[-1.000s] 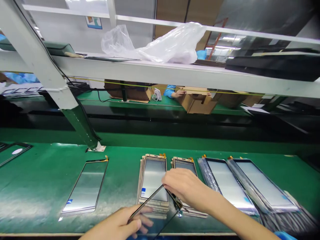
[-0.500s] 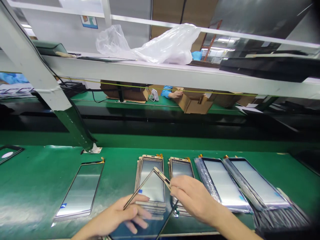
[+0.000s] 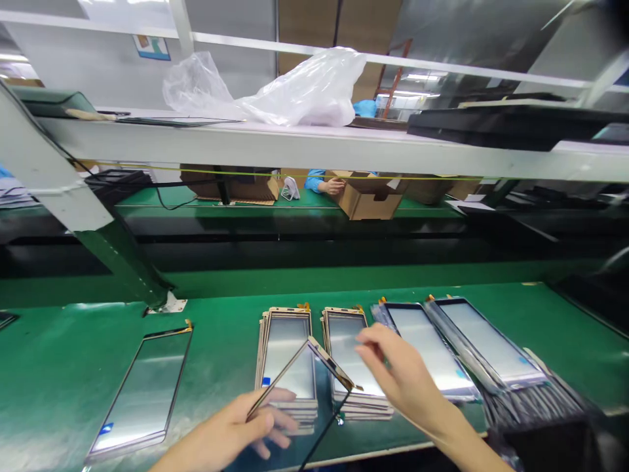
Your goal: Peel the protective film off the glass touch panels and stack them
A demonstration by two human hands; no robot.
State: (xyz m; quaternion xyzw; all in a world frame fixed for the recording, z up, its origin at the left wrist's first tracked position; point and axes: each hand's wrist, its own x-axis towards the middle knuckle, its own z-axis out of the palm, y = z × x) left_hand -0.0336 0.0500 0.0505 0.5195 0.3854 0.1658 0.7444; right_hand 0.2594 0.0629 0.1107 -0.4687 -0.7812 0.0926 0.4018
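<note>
My left hand [image 3: 240, 426] grips the left edge of a clear touch screen panel [image 3: 330, 365], its fingers showing through the glass. The panel is tilted, with a pale strip and a small flex tail along its top edge. My right hand [image 3: 398, 373] is apart from the panel, fingers loosely bent, with nothing in it. Behind the panel lie two stacks of pale-framed touch panels, a left stack [image 3: 289, 347] and a right stack [image 3: 346, 341]. Farther left a small stack of dark-framed panels [image 3: 140, 387] rests on the green bench.
Two stacks of plastic-wrapped panels, one nearer [image 3: 427, 341] and one farther right [image 3: 491, 341], lie beside more wrapped pieces [image 3: 535, 400]. A slanted post [image 3: 122, 255] meets the bench at left. A shelf [image 3: 295, 144] crosses above. Opposite, a co-worker's hand [image 3: 334, 186] touches a cardboard box [image 3: 371, 200].
My right hand has let go of the panel's top corner and moved right and up. My left hand still holds the panel. The view has shifted slightly to the right.
</note>
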